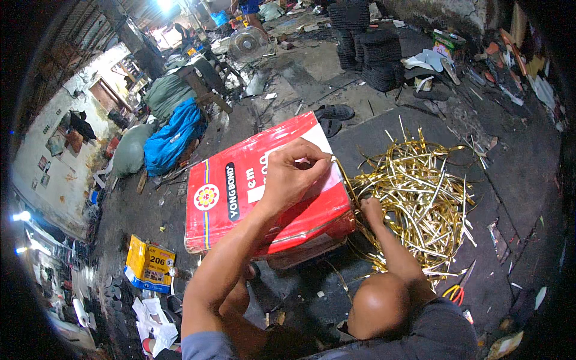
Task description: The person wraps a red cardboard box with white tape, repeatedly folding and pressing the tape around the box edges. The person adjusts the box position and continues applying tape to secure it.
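centrally, a red tin (240,156) lies on its side in front of the seated person, with the left forearm crossing over it. left hand (294,171): thumb and forefinger pinched together at the tin's upper right edge, closed on the end of a thin gold strip (344,176). the strip follows that edge down toward the right hand (372,210), which is curled just beside the tin; its fingertips are hidden, so whether it is clamped on the strip cannot be told. the two hands stand apart from each other.

right of the tin, a loose pile (426,204) of shiny gold strips spreads on the dark floor (510,174), with the right hand at its left side. scissors (457,294) with orange and yellow handles lie below the pile.

beyond the tin: dark sandals (336,112) and a black stack (381,60). at left: a blue bag (174,141) and, nearer, a yellow packet (150,264). at the back: a fan (249,43).
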A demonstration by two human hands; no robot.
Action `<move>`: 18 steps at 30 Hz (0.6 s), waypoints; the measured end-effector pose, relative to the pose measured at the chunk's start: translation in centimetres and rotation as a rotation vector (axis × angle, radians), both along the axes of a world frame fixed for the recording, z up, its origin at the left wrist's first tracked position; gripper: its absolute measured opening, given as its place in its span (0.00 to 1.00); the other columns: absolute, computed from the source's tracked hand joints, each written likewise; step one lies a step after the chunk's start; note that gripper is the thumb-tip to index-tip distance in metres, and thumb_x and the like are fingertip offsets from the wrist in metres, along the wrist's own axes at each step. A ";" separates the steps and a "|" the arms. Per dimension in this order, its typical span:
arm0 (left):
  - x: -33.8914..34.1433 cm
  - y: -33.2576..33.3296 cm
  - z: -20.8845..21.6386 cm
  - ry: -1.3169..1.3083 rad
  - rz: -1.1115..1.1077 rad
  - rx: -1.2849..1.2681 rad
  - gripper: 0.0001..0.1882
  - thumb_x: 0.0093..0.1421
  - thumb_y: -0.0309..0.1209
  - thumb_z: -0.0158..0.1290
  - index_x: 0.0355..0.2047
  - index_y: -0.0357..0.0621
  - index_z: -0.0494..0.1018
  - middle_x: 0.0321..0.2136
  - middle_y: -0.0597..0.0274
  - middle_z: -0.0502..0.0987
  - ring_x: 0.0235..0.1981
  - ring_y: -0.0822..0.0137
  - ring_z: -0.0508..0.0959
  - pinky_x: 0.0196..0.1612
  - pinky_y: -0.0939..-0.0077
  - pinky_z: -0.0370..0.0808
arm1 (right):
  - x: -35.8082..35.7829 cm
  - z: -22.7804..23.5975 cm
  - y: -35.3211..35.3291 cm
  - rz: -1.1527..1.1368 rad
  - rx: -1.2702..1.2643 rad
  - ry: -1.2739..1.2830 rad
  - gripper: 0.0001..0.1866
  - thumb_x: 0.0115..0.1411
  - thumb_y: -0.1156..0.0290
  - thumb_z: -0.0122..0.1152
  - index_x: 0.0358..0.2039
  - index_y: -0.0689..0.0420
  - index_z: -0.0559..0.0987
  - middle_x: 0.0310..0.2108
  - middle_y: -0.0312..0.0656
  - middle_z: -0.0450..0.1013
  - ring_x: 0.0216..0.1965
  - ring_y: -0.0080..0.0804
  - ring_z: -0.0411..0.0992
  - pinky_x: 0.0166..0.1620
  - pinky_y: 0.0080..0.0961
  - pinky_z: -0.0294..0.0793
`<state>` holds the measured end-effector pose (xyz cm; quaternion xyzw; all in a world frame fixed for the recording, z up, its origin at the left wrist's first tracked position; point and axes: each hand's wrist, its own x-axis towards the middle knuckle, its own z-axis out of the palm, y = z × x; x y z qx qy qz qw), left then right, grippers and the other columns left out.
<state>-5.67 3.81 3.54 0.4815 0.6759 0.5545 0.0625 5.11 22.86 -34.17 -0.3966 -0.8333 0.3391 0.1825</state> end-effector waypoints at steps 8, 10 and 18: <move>-0.4 -0.2 -0.6 -0.048 -0.013 0.011 0.01 0.58 0.22 0.64 0.30 0.38 0.85 0.30 0.62 0.83 0.32 0.75 0.81 0.35 0.79 0.78 | 3.0 -3.4 -0.1 -0.032 -0.098 -0.172 0.19 0.58 0.61 0.60 0.36 0.66 0.84 0.37 0.65 0.80 0.40 0.67 0.79 0.45 0.55 0.78; -0.1 -0.3 -0.1 -0.040 -0.012 0.009 0.01 0.57 0.22 0.64 0.30 0.37 0.84 0.30 0.63 0.83 0.32 0.76 0.81 0.34 0.79 0.78 | 3.7 -4.4 -0.5 -0.133 -0.166 -0.151 0.17 0.58 0.63 0.60 0.38 0.65 0.85 0.38 0.65 0.80 0.43 0.66 0.79 0.47 0.53 0.78; -0.6 -0.1 -0.9 -0.070 -0.019 -0.005 0.02 0.57 0.24 0.66 0.31 0.38 0.85 0.31 0.62 0.82 0.32 0.76 0.81 0.34 0.81 0.77 | 6.3 -3.9 -0.5 -0.264 -0.128 -0.226 0.12 0.58 0.67 0.59 0.36 0.61 0.85 0.38 0.60 0.81 0.42 0.59 0.81 0.49 0.51 0.80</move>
